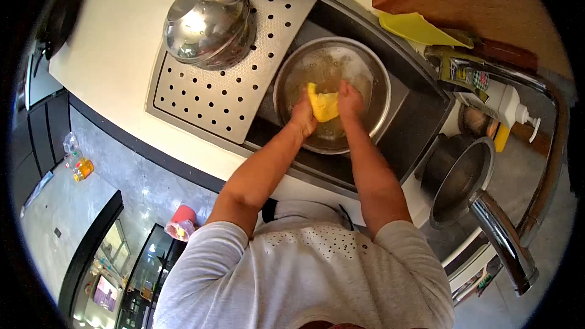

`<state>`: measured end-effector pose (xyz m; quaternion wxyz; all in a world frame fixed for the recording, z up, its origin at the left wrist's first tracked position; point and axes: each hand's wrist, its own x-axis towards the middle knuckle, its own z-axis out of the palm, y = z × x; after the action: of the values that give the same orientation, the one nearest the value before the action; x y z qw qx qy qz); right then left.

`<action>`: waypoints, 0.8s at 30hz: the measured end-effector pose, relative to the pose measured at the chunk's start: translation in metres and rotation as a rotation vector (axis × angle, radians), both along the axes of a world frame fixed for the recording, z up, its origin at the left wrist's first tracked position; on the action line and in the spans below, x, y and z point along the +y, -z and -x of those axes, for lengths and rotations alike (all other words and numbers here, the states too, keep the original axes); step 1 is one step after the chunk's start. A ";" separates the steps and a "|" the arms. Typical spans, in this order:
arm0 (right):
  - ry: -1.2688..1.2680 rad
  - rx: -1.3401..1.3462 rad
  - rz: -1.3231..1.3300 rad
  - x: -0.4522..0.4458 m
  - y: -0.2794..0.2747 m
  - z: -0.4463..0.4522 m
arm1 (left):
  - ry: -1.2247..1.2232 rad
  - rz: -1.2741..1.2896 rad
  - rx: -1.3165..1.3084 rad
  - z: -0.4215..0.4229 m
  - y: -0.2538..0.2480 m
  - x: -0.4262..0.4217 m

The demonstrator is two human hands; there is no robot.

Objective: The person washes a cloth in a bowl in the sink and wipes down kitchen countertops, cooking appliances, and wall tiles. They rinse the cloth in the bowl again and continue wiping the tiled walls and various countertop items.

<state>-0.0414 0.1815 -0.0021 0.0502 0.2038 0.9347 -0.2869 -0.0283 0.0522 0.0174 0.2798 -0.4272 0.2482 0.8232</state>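
Note:
Both of my hands are over a round metal basin (385, 94) that stands in the dark sink (420, 122) and holds cloudy, sudsy water. Between them is a yellow cloth (325, 106), bunched up. My left hand (303, 116) grips its left side, with the fingers partly hidden behind it. On the other side my right hand (350, 100) is closed on the cloth's right edge. The cloth is at or just above the water; I cannot tell which.
Left of the basin, a perforated metal drainboard (201, 100) carries a shiny lidded pot (210, 27). A dark pot (460, 176), a white pump bottle (509, 106) and a curved faucet (503, 240) are on the right. A wooden board (469, 6) leans behind the sink.

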 end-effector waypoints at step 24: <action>-0.352 -0.137 0.678 0.011 -0.120 -0.067 | 0.569 0.224 -0.074 -0.017 -0.005 -0.026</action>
<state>0.0256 0.1929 0.1183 0.2253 0.0309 0.8021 -0.5523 -0.0115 0.0264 0.0225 0.4590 -0.3983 0.4366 0.6634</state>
